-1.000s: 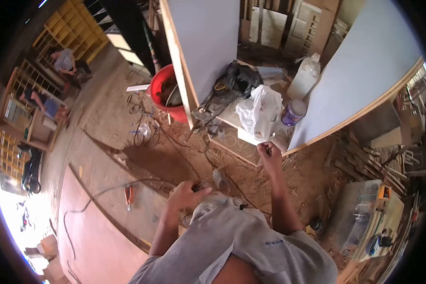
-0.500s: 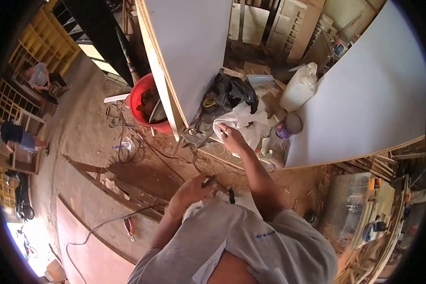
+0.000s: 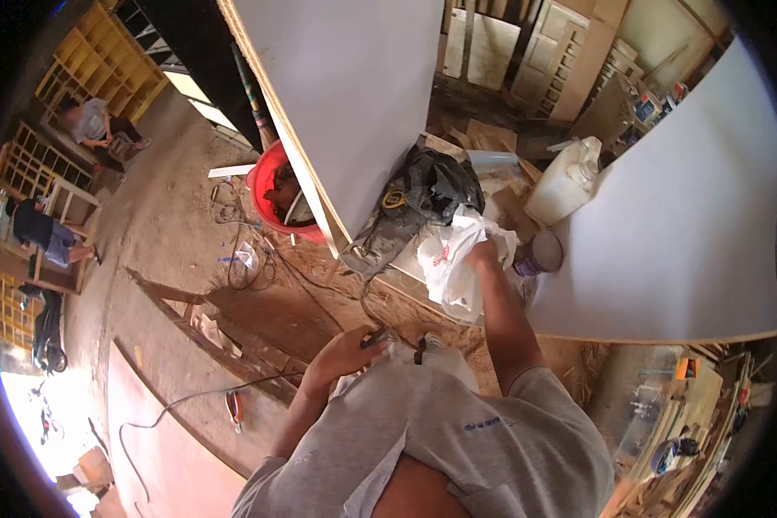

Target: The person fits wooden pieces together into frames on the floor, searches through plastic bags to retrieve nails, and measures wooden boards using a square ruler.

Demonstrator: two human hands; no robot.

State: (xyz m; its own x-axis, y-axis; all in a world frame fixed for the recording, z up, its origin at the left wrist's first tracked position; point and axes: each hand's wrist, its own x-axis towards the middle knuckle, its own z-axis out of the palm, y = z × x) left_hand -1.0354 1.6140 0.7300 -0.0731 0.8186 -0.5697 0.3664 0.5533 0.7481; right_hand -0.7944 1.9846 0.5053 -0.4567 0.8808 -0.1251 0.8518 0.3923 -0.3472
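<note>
My right hand (image 3: 482, 252) is closed on a white plastic bag (image 3: 445, 263) with red print, among the clutter between two pale panels. Beside the bag lie a black plastic bag (image 3: 445, 181) and a yellow tape measure (image 3: 394, 200). Just right of my hand stands a purple paint can (image 3: 541, 252), with a whitish jerrycan (image 3: 565, 180) behind it. My left hand (image 3: 341, 356) stays near my lap, its fingers curled around a small dark object that I cannot make out.
A tall pale panel (image 3: 345, 95) stands ahead, and a curved one (image 3: 665, 233) at the right. A red bucket (image 3: 276, 194) holds scraps. Orange-handled pliers (image 3: 234, 410) lie on a board by a cable (image 3: 198, 395). Two people, one seated (image 3: 91, 125) and one bending (image 3: 39, 235), are at the left.
My right hand has shifted right, pulling the white bag so that it spreads out and its red print shows. My left hand has barely moved. The camera view has turned slightly.
</note>
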